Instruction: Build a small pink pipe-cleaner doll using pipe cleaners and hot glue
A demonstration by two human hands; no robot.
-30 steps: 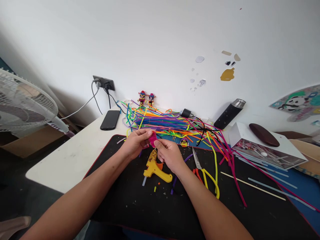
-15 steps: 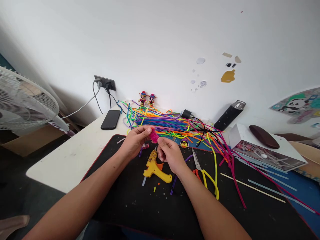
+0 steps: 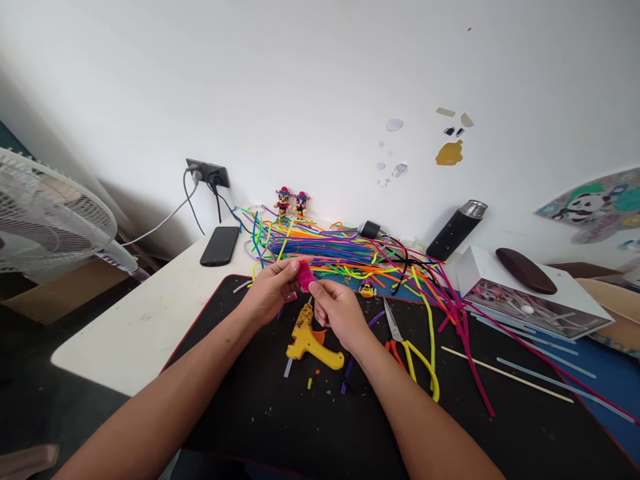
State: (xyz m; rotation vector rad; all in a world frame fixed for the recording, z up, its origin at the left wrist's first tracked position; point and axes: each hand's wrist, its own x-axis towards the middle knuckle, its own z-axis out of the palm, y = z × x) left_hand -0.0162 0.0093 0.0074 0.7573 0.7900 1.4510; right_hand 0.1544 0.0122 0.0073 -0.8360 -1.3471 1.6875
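Between my two hands is a small magenta fuzzy piece [image 3: 305, 274], which looks made of pipe cleaner. My left hand [image 3: 274, 287] pinches its upper left side with thumb and fingers. At its lower right edge, my right hand [image 3: 339, 308] has thumb and fingertips closed on it. Just below the hands a yellow hot glue gun [image 3: 311, 343] lies on the black mat [image 3: 240, 400], with a clear glue stick out of its back. Scissors [image 3: 413, 350] with yellow and orange handles lie partly open to the right of my right hand.
Many coloured pipe cleaners [image 3: 325, 248] heap along the wall behind the mat. Two small figures [image 3: 283, 201] stand behind them, and a little yellow-faced head [image 3: 367, 288] lies in front. A phone [image 3: 220, 246], a black flask [image 3: 457, 230], a white drawer box [image 3: 530, 300] and a fan [image 3: 55, 220] surround the area.
Both hands still hold the magenta piece, which has turned slightly between the fingers. The camera view has shifted a little; nothing else has visibly moved.
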